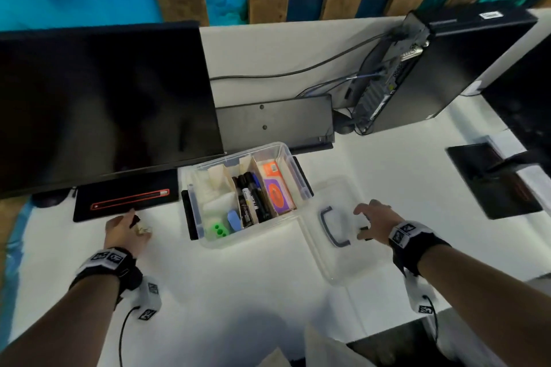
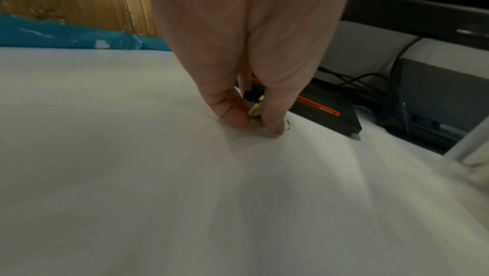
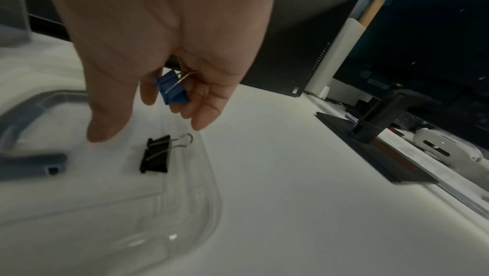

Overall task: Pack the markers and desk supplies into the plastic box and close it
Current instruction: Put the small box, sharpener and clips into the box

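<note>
The clear plastic box [image 1: 253,232] stands open mid-table, holding black markers [image 1: 252,199], a blue eraser [image 1: 234,220], a green piece [image 1: 220,229] and orange and purple pads [image 1: 275,188]. Its clear lid [image 1: 337,262] with a grey-blue handle [image 1: 331,226] lies flat to its right. My left hand [image 1: 135,225] is down on the table left of the box, its fingertips pinching a small yellow binder clip [image 2: 255,110], with a black clip [image 2: 248,95] just behind. My right hand [image 3: 148,121] hovers over the lid, its curled fingers holding a blue binder clip [image 3: 172,90]. A black binder clip [image 3: 156,154] lies on the lid [image 3: 169,228] below it.
A large dark monitor [image 1: 101,104] stands at the back left, its black base [image 1: 125,202] just beyond my left hand. A computer tower [image 1: 423,68] with cables lies at the back right. A second monitor base [image 1: 495,182] stands at the right. A white mouse [image 3: 447,151] lies beyond it.
</note>
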Available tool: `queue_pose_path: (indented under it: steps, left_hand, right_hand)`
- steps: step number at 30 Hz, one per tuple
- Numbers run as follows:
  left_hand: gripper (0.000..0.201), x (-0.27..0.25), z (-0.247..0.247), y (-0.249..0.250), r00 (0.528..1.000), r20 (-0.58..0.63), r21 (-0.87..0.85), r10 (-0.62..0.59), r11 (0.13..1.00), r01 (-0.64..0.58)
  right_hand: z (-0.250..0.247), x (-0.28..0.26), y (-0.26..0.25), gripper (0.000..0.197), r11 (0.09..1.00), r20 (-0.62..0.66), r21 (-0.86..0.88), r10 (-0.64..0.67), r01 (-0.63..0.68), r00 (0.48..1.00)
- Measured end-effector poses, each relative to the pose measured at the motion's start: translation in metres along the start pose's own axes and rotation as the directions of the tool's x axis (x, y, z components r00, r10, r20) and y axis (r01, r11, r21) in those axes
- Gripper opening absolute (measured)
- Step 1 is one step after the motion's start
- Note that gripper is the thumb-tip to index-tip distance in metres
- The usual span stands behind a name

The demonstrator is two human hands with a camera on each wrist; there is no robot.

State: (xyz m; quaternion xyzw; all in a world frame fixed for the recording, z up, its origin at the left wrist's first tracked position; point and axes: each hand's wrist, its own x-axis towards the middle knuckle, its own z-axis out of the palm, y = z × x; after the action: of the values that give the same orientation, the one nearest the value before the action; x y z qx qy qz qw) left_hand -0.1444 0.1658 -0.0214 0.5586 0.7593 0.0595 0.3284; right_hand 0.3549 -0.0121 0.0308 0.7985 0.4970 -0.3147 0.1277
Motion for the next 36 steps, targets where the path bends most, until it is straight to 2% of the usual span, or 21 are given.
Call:
queue_pose_path:
  steps: [4,9,12,15,19,21,24,26,29,32,34,36]
  left_hand:
    - [0.064,-0.003,0.007,0.001,0.998,-0.035,0.119,0.051,0.992,-0.047]
    - [0.035,-0.018,0.02,0.004,0.992,-0.128,0.155,-0.001,0.988,0.021]
    - [0.03,-0.031,0.027,0.004,0.984,-0.164,0.16,-0.072,0.982,0.099]
    - [0.026,-0.036,0.034,-0.005,0.983,-0.144,0.211,-0.114,0.967,0.144]
    - [0.018,-0.048,0.038,-0.01,0.986,-0.09,0.23,-0.143,0.96,0.16]
    - [0.019,-0.057,0.036,-0.01,0.984,-0.091,0.175,-0.154,0.97,0.168]
    - [0.02,-0.078,0.024,-0.004,0.984,-0.103,0.045,-0.146,0.987,0.152]
    - [0.021,-0.086,0.015,-0.004,0.989,-0.094,-0.005,-0.114,0.993,0.114]
    - [0.021,-0.093,-0.009,0.007,0.994,-0.102,-0.104,-0.048,0.994,0.037]
    - [0.021,-0.101,-0.038,0.047,0.995,-0.091,-0.258,0.041,0.964,-0.064]
    - [0.022,-0.107,-0.055,0.08,0.991,-0.085,-0.357,0.103,0.926,-0.127]
    - [0.027,-0.108,-0.064,0.111,0.98,-0.09,-0.412,0.178,0.889,-0.199]
  right_hand:
    - [0.014,0.006,0.011,0.056,0.996,0.031,-0.088,0.009,-0.006,0.999]
    - [0.017,0.011,0.016,0.047,0.998,0.026,-0.067,-0.016,0.017,1.0]
    - [0.016,0.011,0.017,0.045,0.997,0.01,-0.069,-0.039,0.04,0.999]
    - [0.012,0.01,0.016,0.04,0.997,-0.029,-0.011,-0.075,0.075,0.997]
    - [-0.01,0.009,-0.006,0.031,0.981,-0.096,0.05,-0.183,0.188,0.978]
    - [-0.028,0.006,-0.024,0.03,0.957,-0.167,0.079,-0.263,0.279,0.95]
    - [-0.061,-0.002,-0.057,0.027,0.898,-0.312,0.094,-0.383,0.429,0.87]
    - [-0.083,-0.008,-0.084,0.027,0.856,-0.349,0.095,-0.449,0.508,0.823]
    - [-0.104,-0.014,-0.133,0.031,0.767,-0.307,0.062,-0.594,0.639,0.743]
    - [-0.103,-0.014,-0.188,0.039,0.676,-0.242,0.008,-0.714,0.737,0.657]
    - [-0.096,-0.009,-0.22,0.039,0.651,-0.205,-0.003,-0.743,0.759,0.637]
    - [-0.088,-0.002,-0.246,0.034,0.65,-0.168,0.021,-0.747,0.76,0.644]
